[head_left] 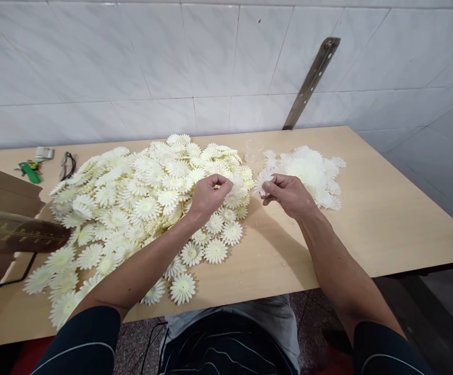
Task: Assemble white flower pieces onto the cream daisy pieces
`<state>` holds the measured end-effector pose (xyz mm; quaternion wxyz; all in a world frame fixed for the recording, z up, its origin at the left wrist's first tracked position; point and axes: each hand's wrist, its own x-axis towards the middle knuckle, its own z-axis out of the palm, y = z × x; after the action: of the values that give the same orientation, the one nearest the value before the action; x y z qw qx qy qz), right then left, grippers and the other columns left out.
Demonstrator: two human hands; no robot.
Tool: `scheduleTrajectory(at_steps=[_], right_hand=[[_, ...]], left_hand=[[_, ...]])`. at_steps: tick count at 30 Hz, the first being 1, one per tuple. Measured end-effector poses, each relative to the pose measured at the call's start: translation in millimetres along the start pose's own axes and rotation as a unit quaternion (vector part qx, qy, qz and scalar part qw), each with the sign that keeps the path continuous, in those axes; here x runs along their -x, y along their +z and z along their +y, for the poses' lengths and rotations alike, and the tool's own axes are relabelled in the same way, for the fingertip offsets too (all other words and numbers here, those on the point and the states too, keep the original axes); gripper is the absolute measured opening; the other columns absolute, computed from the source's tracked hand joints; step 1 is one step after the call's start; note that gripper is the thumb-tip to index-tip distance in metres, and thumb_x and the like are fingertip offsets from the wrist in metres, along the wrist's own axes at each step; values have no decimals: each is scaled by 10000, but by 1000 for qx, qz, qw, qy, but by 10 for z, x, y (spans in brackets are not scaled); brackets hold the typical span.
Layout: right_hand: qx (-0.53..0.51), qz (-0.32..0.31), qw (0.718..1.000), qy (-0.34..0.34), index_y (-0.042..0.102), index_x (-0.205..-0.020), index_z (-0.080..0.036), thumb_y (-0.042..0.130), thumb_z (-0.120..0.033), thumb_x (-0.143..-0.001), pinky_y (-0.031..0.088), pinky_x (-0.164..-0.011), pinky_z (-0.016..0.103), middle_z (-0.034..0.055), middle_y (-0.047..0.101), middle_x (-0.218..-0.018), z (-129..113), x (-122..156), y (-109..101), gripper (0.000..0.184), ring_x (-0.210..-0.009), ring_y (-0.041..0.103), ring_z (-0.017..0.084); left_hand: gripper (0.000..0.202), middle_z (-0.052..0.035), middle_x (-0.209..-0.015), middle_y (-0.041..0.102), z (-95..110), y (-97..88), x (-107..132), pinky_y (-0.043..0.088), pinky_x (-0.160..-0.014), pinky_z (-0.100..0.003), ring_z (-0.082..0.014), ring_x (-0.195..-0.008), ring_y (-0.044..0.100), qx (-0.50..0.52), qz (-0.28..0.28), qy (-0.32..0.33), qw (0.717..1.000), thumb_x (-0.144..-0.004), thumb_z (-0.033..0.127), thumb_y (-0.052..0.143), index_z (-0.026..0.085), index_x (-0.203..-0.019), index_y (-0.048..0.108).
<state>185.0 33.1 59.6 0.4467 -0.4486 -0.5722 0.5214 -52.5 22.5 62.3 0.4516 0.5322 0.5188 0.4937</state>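
Observation:
Between the thumb and fingers of my right hand (pixel 291 197) is a white fabric-like daisy flower piece (pixel 262 182), held up over the table. My left hand (pixel 210 197) is closed in a pinch at the right side of a big heap of cream-yellow flower pieces (pixel 146 208). What its fingertips hold, if anything, is too small to make out. A smaller pile of whiter flower pieces (pixel 308 169) lies just beyond my right hand. The two hands are apart, with bare table between them.
At the left stand a bottle of brown liquid (pixel 23 232) and a cardboard box (pixel 3 192). Glasses (pixel 68 165) and a green clip-like tool (pixel 29 171) lie behind. A perforated metal strip (pixel 311 83) leans on the tiled wall. The wooden table (pixel 386 208) ends close to my body.

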Motion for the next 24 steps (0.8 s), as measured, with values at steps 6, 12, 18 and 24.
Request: scheduleTrajectory(at_steps=[6,12,18,24], right_hand=[[121,13,991,-48,676,-671,-222,961,-835,-649,538,-572,329,9,634,-614,60,37,117,676,-581,617,175],[234,47,963,-124,614,-664,-244,857,-871,-771,433,-554,340,40,645,-652,30,120,284,681,-637,566,199],[259,40,953,-150,602,-657,-247,795,-893,-819,447,-580,355,51,653,-652,52,112,307,693,-623,546,195],[242,38,959,-142,665,-671,-241,836,-894,-776,471,-616,370,54,683,-661,61,102,292,683,-616,558,193]], left_hand=[[110,-28,-760,745,-19,38,79,416,-615,-302,-150,-616,546,-105,-19,58,993,-837,298,743,203,-793,775],[106,-28,-771,740,-41,84,129,377,-578,-294,-129,-596,530,-62,-63,50,995,-815,298,735,194,-804,757],[260,-26,-742,724,-84,98,101,359,-555,-272,-105,-568,476,57,-126,-32,990,-805,441,829,196,-840,747],[307,-46,-735,729,-69,116,100,443,-609,-281,-132,-643,575,44,-100,-43,993,-748,456,895,183,-778,759]])
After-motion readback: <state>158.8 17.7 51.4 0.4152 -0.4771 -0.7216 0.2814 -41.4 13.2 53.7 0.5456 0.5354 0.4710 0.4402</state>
